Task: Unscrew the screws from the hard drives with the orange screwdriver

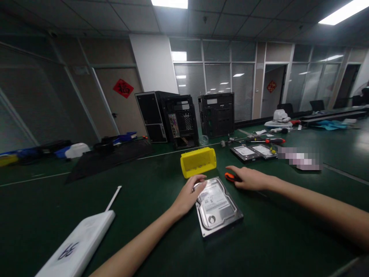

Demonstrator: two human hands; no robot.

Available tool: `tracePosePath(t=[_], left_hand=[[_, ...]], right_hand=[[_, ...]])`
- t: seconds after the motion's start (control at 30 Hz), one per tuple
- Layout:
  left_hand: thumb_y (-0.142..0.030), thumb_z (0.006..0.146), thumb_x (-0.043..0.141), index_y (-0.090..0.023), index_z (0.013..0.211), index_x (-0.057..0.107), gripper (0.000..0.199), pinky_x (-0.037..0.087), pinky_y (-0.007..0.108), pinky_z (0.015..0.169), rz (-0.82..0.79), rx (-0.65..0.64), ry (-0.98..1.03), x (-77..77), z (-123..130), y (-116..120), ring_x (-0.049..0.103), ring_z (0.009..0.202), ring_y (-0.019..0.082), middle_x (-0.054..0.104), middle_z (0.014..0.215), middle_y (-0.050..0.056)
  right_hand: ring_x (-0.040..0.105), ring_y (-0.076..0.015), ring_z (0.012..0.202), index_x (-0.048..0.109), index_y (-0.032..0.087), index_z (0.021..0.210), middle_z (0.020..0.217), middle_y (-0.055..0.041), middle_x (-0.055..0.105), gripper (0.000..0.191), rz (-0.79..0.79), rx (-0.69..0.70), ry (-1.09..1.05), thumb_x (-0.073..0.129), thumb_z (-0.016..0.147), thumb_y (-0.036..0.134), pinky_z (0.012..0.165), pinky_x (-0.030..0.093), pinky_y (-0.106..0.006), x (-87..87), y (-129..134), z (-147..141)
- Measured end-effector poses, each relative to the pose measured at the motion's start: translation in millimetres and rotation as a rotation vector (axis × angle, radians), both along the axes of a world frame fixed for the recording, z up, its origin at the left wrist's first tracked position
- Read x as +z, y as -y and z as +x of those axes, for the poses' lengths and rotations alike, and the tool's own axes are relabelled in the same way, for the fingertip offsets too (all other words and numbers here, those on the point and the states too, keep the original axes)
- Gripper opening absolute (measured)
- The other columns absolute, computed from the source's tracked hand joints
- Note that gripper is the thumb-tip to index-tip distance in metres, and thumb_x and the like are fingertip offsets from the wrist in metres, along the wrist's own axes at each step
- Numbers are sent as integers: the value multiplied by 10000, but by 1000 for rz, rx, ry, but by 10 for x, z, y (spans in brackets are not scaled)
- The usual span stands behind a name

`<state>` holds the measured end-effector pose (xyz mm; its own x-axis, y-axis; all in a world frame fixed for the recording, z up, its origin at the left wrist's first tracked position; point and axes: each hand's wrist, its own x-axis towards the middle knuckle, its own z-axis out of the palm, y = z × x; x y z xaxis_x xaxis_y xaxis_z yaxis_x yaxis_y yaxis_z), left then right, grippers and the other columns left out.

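Observation:
A silver hard drive lies flat on the green table in front of me, its label side up. My left hand grips its far left corner, fingers curled over the edge and thumb on the top. To the right of the drive, my right hand is closed around a screwdriver with an orange and black handle, held low over the table. Most of the screwdriver is hidden by the hand. Just behind the drive a yellow plastic bin rests with its opening toward me, and small bits, perhaps screws, lie inside.
Black computer cases stand behind the bin. Back right are two more hard drives, a red and black screwdriver and small parts. A white box-like object marked 39 lies front left; a black mat is behind it.

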<state>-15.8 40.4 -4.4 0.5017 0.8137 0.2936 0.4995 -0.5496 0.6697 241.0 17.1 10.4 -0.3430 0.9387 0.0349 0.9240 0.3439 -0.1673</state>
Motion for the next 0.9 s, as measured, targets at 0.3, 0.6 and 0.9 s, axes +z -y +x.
tracePosePath(t=[0.3,0.6,0.9], left_hand=[[-406,885,429,-212,1166,524,355,370,359,977,55,-32,-102,-25,-33,69,496,1104,228,556,1164,64],[-411,885,430,-207,1173,519,364,366,361,979,56,-55,-94,-44,-32,50,492,1110,231,547,1174,70],[-427,886,422,-209,1302,403,470,352,368,991,28,-20,-83,-78,-45,49,467,1156,241,520,1233,82]], right_hand=[[628,-316,874,336,183,1342,1015,-183,639,549,116,-51,49,379,848,419,695,430,-385,-139,-191,-183],[568,-300,1017,409,196,1281,1195,-159,537,562,200,-137,-16,242,878,551,782,416,-395,-92,-338,-276],[597,-251,935,544,135,1079,1028,-138,614,433,95,-300,-112,377,876,479,742,456,-365,-193,-904,-541]])
